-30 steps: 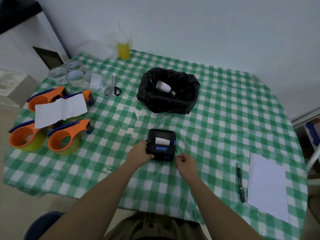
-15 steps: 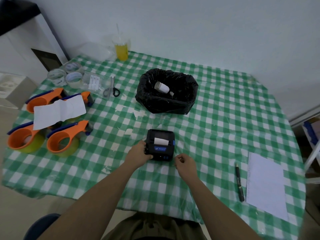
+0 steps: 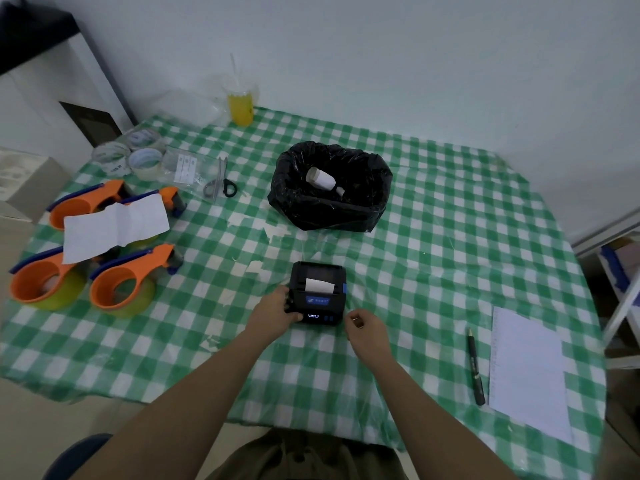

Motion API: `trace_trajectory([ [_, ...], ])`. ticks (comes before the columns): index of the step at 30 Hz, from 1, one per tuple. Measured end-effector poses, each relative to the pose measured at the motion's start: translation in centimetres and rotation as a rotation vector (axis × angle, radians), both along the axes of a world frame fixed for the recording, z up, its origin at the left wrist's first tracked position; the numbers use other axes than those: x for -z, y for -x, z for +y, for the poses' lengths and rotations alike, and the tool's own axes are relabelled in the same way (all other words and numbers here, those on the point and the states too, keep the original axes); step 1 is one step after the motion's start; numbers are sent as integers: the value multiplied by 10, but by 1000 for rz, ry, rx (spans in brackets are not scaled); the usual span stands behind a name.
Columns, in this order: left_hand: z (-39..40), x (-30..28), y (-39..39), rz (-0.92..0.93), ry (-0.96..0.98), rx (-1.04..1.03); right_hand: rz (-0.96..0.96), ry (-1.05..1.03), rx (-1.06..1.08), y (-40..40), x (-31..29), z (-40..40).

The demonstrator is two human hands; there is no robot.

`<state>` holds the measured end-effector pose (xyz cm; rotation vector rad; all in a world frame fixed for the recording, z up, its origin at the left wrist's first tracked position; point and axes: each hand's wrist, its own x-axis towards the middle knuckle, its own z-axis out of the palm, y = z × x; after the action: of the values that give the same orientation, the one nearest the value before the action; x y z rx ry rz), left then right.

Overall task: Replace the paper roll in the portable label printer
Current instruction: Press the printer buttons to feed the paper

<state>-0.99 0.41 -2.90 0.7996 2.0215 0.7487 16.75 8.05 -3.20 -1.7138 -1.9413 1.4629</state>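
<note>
The black label printer [image 3: 318, 289] lies near the middle of the green checked table [image 3: 450, 237], lid closed. A short strip of white paper [image 3: 319, 285] sticks out of its slot, and its small display is lit. My left hand [image 3: 275, 308] grips the printer's left front corner, thumb on the front panel. Just right of the printer, my right hand [image 3: 363, 327] rests on the cloth with curled fingers holding nothing. A used white roll core [image 3: 320, 177] lies inside the black-lined bin [image 3: 329, 209] behind the printer.
Three orange tape dispensers [image 3: 117, 289] with a white sheet [image 3: 114, 226] across them sit at the left. Tape rolls [image 3: 145, 159], scissors [image 3: 221, 185] and a yellow drink cup [image 3: 240, 107] stand farther back. A pen [image 3: 474, 367] and paper [image 3: 526, 368] lie at right.
The printer's display has lit up. Both hands keep the same places at the printer; only the camera view has shifted slightly.
</note>
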Motion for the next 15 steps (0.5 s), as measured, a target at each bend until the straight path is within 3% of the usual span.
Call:
trace_trajectory([
  [4,-2,-2,1,-72,-35,-12,-15,-46,-21,2,-4,0],
  [15,-2,-12,1,-39,-8,-110,36,-47,-76,14,-9,-4],
])
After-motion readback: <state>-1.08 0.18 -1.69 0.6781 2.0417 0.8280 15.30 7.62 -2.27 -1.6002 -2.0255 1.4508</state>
